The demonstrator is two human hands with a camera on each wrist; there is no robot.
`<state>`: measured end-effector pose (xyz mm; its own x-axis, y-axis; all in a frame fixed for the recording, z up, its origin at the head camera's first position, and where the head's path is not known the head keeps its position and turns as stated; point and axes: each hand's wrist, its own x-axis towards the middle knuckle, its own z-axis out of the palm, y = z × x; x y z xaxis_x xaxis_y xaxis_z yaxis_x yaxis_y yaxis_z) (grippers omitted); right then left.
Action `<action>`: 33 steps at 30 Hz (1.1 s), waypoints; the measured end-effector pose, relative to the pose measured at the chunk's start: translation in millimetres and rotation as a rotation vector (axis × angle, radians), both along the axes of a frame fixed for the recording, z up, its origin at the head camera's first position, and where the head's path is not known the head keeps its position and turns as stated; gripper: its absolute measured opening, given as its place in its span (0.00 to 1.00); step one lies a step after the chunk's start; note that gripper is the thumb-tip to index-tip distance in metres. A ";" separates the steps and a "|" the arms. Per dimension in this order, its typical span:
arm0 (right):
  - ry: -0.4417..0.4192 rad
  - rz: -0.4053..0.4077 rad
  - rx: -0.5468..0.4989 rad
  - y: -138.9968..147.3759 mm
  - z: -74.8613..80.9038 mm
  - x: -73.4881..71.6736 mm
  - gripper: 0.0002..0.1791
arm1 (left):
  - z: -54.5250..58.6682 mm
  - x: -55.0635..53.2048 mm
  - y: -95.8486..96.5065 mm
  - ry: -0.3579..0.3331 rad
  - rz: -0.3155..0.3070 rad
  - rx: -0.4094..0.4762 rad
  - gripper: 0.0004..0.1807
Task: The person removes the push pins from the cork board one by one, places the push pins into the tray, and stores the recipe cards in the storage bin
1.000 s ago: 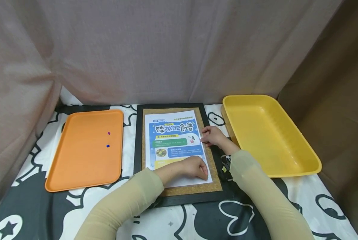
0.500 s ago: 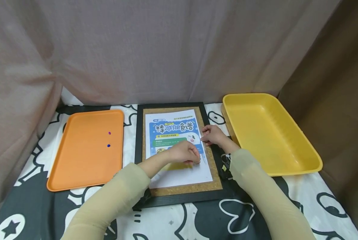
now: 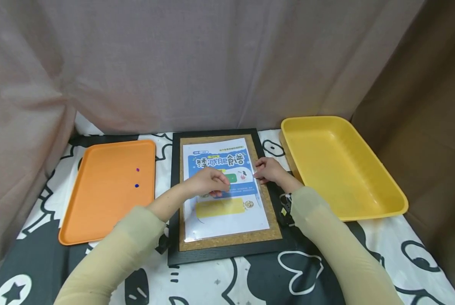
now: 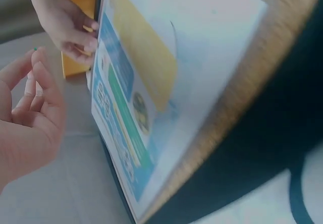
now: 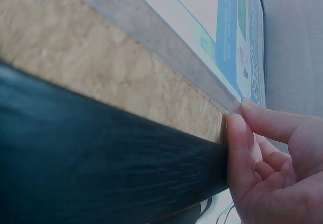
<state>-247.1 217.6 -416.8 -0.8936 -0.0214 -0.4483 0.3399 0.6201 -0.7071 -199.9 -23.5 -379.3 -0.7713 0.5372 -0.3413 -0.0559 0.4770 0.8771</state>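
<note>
1. Movement: the left hand [image 3: 207, 183] had travelled up and leftward from the lower right part of the printed sheet [image 3: 227, 224], where it was one second earlier, to above the sheet's middle-left; the yellow printed block low on the page was thereby uncovered. The right hand [image 3: 271, 170] had kept its position.
2. Left grip: thumb and forefinger were together at the tips, pinching a tiny green item [image 4: 36, 49], of which only a speck showed. Its exact form could not be determined.
3. Left pose: the hand was raised off the sheet, its back upward, fingers pointing right and bent; the forearm crossed in from the lower left.
4. Right grip: thumb and forefinger were close together, pinching the sheet's right edge beside the corkboard [image 5: 101, 57]; the remaining fingers were curled in.
5. Right pose: the hand lay low at the edge, fingers directed left; the forearm came from the lower right.
6. Sheet location: it lay flat on the corkboard, within the black frame [image 3: 227, 254].
7. Surroundings: an orange tray [image 3: 105, 195] stood left of the frame, bearing one purple piece [image 3: 137, 170] and one blue piece [image 3: 137, 185]. A yellow tray [image 3: 345, 173] stood to the right.
</note>
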 end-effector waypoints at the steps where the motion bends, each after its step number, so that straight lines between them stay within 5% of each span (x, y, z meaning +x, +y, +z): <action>1: 0.001 0.001 -0.002 0.1 0.2 0.0 0.23 | -1.1 -0.7 -3.2 -0.005 0.008 -0.001 0.11; 12: 0.010 0.002 0.000 0.3 3.7 1.0 0.24 | -10.3 -2.6 -36.1 -0.002 0.062 0.003 0.13; 26: 0.008 -0.003 0.011 0.3 -1.4 -1.1 0.23 | -12.9 -2.8 -67.8 -0.100 0.281 0.005 0.18; 33: 0.002 -0.011 -0.003 0.8 -2.9 -1.6 0.23 | -11.9 0.0 -86.6 -0.118 0.324 0.029 0.21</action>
